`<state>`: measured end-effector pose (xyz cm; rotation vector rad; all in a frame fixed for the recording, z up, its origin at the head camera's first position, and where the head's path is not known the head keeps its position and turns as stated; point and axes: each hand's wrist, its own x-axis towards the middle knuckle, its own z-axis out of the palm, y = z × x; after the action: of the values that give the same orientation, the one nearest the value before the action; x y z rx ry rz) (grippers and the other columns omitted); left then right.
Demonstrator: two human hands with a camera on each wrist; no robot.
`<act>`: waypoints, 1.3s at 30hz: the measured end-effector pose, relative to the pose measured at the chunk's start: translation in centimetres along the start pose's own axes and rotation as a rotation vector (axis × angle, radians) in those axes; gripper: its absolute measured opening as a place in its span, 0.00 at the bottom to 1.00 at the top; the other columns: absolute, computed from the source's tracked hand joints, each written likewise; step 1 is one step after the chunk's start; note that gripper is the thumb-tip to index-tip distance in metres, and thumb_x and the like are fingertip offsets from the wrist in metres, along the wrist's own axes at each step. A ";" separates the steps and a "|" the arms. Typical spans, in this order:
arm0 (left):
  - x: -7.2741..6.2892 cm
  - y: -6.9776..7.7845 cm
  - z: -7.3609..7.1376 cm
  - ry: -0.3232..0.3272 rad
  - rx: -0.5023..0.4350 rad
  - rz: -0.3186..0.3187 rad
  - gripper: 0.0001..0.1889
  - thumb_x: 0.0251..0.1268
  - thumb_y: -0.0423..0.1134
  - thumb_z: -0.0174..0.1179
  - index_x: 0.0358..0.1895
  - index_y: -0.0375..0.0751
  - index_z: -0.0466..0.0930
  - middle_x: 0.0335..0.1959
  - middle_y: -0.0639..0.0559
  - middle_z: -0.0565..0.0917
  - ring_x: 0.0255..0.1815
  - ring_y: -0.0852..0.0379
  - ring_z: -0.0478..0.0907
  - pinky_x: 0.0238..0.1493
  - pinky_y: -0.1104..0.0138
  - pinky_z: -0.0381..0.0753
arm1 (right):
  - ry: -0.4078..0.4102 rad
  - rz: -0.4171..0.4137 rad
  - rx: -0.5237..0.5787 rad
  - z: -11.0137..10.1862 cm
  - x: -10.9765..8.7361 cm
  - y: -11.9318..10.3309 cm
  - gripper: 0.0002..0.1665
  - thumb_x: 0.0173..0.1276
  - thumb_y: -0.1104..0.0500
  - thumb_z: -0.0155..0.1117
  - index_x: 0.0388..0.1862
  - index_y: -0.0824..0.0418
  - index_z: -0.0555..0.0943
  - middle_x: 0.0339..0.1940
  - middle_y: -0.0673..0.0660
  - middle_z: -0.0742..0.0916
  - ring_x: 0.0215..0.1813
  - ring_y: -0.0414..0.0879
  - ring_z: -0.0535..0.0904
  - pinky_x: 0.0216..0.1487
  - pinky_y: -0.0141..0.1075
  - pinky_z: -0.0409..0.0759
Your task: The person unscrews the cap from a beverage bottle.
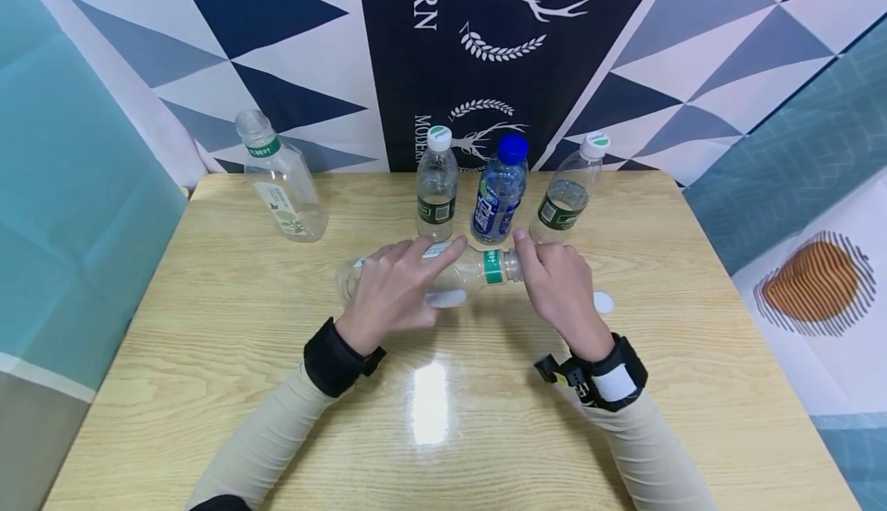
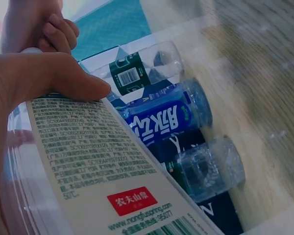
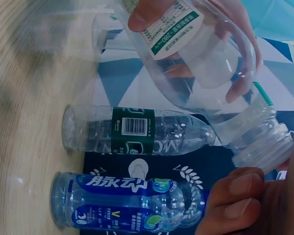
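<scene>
A clear plastic bottle point(image 1: 471, 268) with a green neck band and a white label is held sideways over the table, its mouth toward the right. My left hand point(image 1: 395, 284) grips its body, with the thumb point(image 2: 63, 78) lying along the printed label in the left wrist view. My right hand point(image 1: 557, 284) has its fingers curled at the threaded mouth point(image 3: 264, 149), which its palm partly covers. Whether a cap is inside that hand I cannot tell. Beside the right hand, a small white disc point(image 1: 604, 302) shows on the table.
Behind the hands stand a white-capped bottle point(image 1: 437, 188), a blue-capped bottle point(image 1: 495, 195) and another white-capped bottle point(image 1: 564, 195). An uncapped clear bottle point(image 1: 287, 188) stands at the back left. Patterned cloth point(image 1: 298, 57) hangs behind the wooden table point(image 1: 208, 326).
</scene>
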<state>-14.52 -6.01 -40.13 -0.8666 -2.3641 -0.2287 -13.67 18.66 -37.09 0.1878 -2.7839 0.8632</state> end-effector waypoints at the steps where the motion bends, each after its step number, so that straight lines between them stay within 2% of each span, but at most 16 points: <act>1: 0.0 0.0 0.0 -0.014 -0.026 -0.010 0.45 0.34 0.52 0.71 0.69 0.60 0.75 0.43 0.46 0.88 0.21 0.55 0.76 0.13 0.66 0.68 | 0.015 -0.030 0.003 0.0 0.0 0.0 0.39 0.83 0.39 0.33 0.10 0.54 0.61 0.10 0.50 0.65 0.17 0.50 0.65 0.21 0.40 0.61; 6: 0.0 0.0 -0.1 -0.097 -0.154 -0.067 0.49 0.32 0.57 0.78 0.70 0.61 0.73 0.48 0.48 0.88 0.20 0.58 0.71 0.14 0.67 0.66 | 0.102 -0.204 -0.004 0.0 0.1 0.5 0.33 0.82 0.47 0.42 0.12 0.54 0.62 0.11 0.47 0.63 0.15 0.45 0.58 0.20 0.37 0.55; 10: 0.0 -0.1 -0.1 -0.108 -0.152 -0.080 0.49 0.32 0.56 0.78 0.71 0.62 0.73 0.48 0.48 0.88 0.21 0.57 0.73 0.14 0.66 0.69 | 0.132 -0.257 0.011 -0.1 0.1 0.7 0.32 0.81 0.46 0.47 0.13 0.53 0.63 0.11 0.46 0.63 0.15 0.42 0.58 0.20 0.36 0.53; 12: 0.0 -0.1 -0.1 -0.092 -0.127 -0.077 0.48 0.33 0.56 0.76 0.70 0.62 0.74 0.47 0.48 0.88 0.21 0.56 0.74 0.14 0.66 0.69 | 0.133 -0.263 0.027 0.0 0.2 0.7 0.32 0.81 0.44 0.45 0.13 0.54 0.65 0.10 0.47 0.66 0.14 0.42 0.60 0.20 0.36 0.55; 14: 0.0 -0.2 -0.2 -0.068 -0.093 -0.065 0.47 0.33 0.55 0.75 0.70 0.62 0.74 0.45 0.47 0.88 0.22 0.56 0.75 0.14 0.65 0.70 | 0.131 -0.254 0.057 0.1 0.2 0.6 0.34 0.83 0.43 0.42 0.14 0.56 0.70 0.10 0.50 0.73 0.14 0.41 0.66 0.20 0.35 0.60; 17: 0.1 -0.3 -0.3 -0.024 -0.044 -0.038 0.46 0.34 0.55 0.73 0.69 0.61 0.75 0.43 0.45 0.88 0.23 0.54 0.77 0.14 0.64 0.70 | 0.121 -0.213 0.102 0.1 0.2 0.4 0.36 0.83 0.43 0.39 0.18 0.59 0.78 0.13 0.55 0.82 0.16 0.43 0.75 0.20 0.37 0.68; 19: 0.1 -0.2 -0.3 0.003 -0.022 -0.023 0.45 0.34 0.54 0.73 0.69 0.60 0.76 0.42 0.45 0.88 0.23 0.53 0.79 0.14 0.64 0.71 | 0.117 -0.167 0.108 0.2 0.1 0.4 0.38 0.83 0.43 0.38 0.19 0.59 0.80 0.14 0.57 0.85 0.16 0.45 0.78 0.21 0.38 0.71; 21: 0.1 -0.3 -0.3 0.025 -0.006 -0.013 0.45 0.34 0.53 0.72 0.69 0.59 0.76 0.43 0.45 0.88 0.25 0.52 0.82 0.14 0.64 0.72 | 0.111 -0.113 0.081 0.2 0.0 0.3 0.39 0.83 0.40 0.38 0.16 0.59 0.78 0.12 0.55 0.82 0.16 0.46 0.76 0.20 0.39 0.69; 26: 0.0 -0.3 -0.2 0.034 0.005 -0.012 0.45 0.34 0.51 0.71 0.69 0.60 0.76 0.46 0.44 0.89 0.27 0.50 0.84 0.14 0.64 0.72 | 0.091 -0.034 0.049 0.3 0.0 0.2 0.41 0.82 0.38 0.38 0.08 0.56 0.63 0.08 0.51 0.68 0.15 0.48 0.64 0.19 0.39 0.59; 30: 0.0 -0.3 -0.2 0.015 -0.002 -0.020 0.46 0.34 0.52 0.71 0.70 0.60 0.76 0.46 0.45 0.89 0.26 0.52 0.83 0.13 0.65 0.70 | 0.086 -0.054 0.082 0.4 0.1 0.2 0.40 0.83 0.40 0.38 0.08 0.54 0.61 0.08 0.49 0.65 0.14 0.47 0.61 0.19 0.38 0.58; 34: 0.0 -0.4 -0.1 -0.013 -0.030 -0.039 0.47 0.34 0.54 0.72 0.71 0.60 0.75 0.47 0.45 0.88 0.24 0.54 0.80 0.13 0.65 0.70 | 0.100 -0.125 0.095 0.3 0.2 0.3 0.38 0.83 0.42 0.40 0.10 0.55 0.63 0.09 0.49 0.66 0.14 0.46 0.61 0.20 0.37 0.58; 39: -0.1 -0.4 -0.1 -0.039 -0.054 -0.057 0.48 0.33 0.55 0.74 0.72 0.60 0.75 0.47 0.46 0.88 0.23 0.55 0.77 0.13 0.65 0.70 | 0.092 -0.212 0.052 0.0 0.2 0.6 0.31 0.82 0.43 0.44 0.17 0.55 0.67 0.13 0.49 0.67 0.16 0.45 0.62 0.20 0.37 0.57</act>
<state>-14.69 -6.36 -40.09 -0.8359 -2.4309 -0.3023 -14.01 19.10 -37.36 0.4311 -2.5999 0.8674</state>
